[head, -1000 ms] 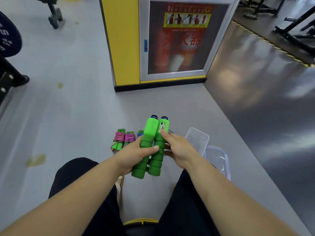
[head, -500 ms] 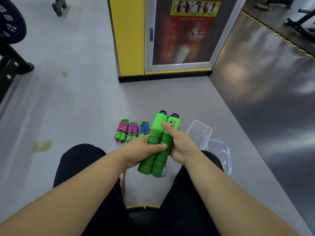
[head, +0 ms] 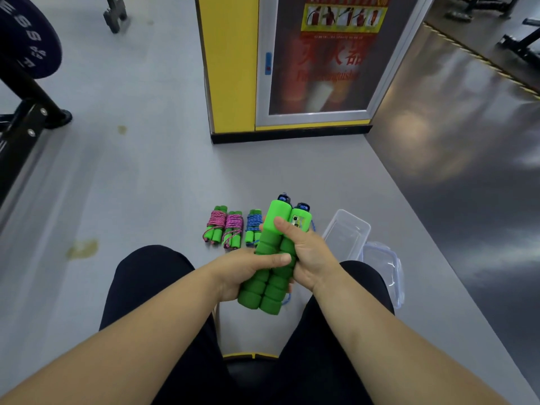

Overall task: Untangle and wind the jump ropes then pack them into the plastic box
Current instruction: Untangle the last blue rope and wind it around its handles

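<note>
Two green foam jump rope handles (head: 270, 285) are held side by side above my lap. My left hand (head: 242, 271) grips them from the left, thumb across the front. My right hand (head: 309, 255) grips them from the right, thumb pressed on the upper part. A bit of blue rope (head: 287, 299) shows below the handles. On the floor behind lie three wound ropes: two pink ones (head: 217, 226) (head: 233, 232) and a blue one (head: 253, 226). The clear plastic box (head: 347, 229) stands open to the right, its lid (head: 388, 270) beside it.
A yellow pillar with a fire extinguisher cabinet (head: 315, 59) stands ahead. A weight plate and black rack (head: 26, 83) are at the left. Darker glossy flooring (head: 467, 171) lies to the right. My knees in black trousers (head: 152, 282) frame the floor below.
The handles and both hands have come closer to my body and lower. My right thumb has slid onto the left handle. The camera tilted down slightly.
</note>
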Demonstrator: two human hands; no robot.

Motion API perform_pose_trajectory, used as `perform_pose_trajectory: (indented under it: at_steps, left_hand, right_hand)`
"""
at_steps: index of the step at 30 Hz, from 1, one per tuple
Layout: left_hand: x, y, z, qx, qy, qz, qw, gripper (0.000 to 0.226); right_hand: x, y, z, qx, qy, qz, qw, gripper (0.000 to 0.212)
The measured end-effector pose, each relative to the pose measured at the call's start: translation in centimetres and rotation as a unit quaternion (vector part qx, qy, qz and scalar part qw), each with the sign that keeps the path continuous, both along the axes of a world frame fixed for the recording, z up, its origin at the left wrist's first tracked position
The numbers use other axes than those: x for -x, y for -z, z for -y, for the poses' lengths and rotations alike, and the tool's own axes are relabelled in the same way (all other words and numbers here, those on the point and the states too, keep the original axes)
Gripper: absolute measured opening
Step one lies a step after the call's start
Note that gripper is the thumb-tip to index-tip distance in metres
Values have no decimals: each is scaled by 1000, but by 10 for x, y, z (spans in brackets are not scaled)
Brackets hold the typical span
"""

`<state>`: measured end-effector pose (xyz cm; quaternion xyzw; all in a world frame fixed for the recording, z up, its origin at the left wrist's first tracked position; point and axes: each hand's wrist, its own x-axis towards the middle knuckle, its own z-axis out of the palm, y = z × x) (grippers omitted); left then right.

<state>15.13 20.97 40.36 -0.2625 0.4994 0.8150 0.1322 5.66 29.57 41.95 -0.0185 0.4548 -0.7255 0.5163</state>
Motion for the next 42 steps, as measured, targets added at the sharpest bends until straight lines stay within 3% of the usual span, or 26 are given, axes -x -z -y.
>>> perform_pose_trajectory:
  at_steps: [4, 7, 8, 9, 11, 12, 14, 15, 17, 21, 24, 27, 30, 32, 33, 35, 37, 42]
  left_hand:
    - [1, -9, 10, 49, 48, 17, 998, 18]
    - [2, -27, 29, 66, 87, 35, 993, 19]
    - [1, -34, 36, 66, 102, 40, 992, 23]
    - [0, -41, 42, 62, 114, 45, 991, 25]
    - [-2, -51, 54, 46, 135, 45, 989, 30]
    - [-2, -55, 57, 31, 145, 38, 988, 36]
    - [-1, -60, 58, -9, 176, 28, 984, 51]
    - [1, -62, 57, -25, 194, 19, 980, 53]
    - [6, -66, 53, -49, 208, -4, 977, 51]
    - [13, -73, 52, -99, 125, -39, 986, 49]
    - [18, -78, 56, -55, 33, -15, 998, 29]
    - [21, -83, 62, 153, 24, 64, 986, 19]
    - [26, -89, 70, 367, 63, 114, 921, 21]
    - [31, -95, 71, 517, 130, 127, 836, 24]
    - [35, -98, 69, 585, 167, 130, 782, 25]
    - [42, -101, 66, 687, 221, 138, 679, 24]
    - [46, -102, 63, 745, 246, 148, 603, 20]
    - [51, -105, 43, 794, 316, 152, 496, 5]
  right_hand:
    - [-1, 2, -3, 0, 6, -90, 996, 20]
    - [15, -7, -14, -141, -86, -335, 928, 46]
    - [24, -10, -18, -166, -73, -362, 914, 51]
    - [34, -11, -22, -175, -36, -366, 913, 50]
    - [52, -15, -29, -150, 35, -405, 901, 22]
    - [58, -19, -31, -127, 4, -432, 893, 11]
    - [65, -22, -26, -77, -105, -463, 877, 56]
    - [65, -25, -22, -58, -145, -469, 869, 66]
    - [57, -36, -10, -49, -162, -467, 868, 43]
    - [30, -24, 13, -135, -33, -465, 874, 18]
    - [14, -5, 17, -187, -25, -544, 818, 15]
    - [13, -11, 15, -259, -142, -641, 709, 24]
    - [17, -29, 11, -305, -249, -738, 548, 30]
    - [21, -46, 10, -298, -296, -786, 454, 31]
    - [23, -55, 9, -292, -316, -797, 424, 29]
    - [28, -74, 8, -285, -345, -811, 378, 27]
    - [34, -87, 8, -279, -358, -822, 345, 28]
    - [36, -110, 10, -264, -385, -836, 287, 32]
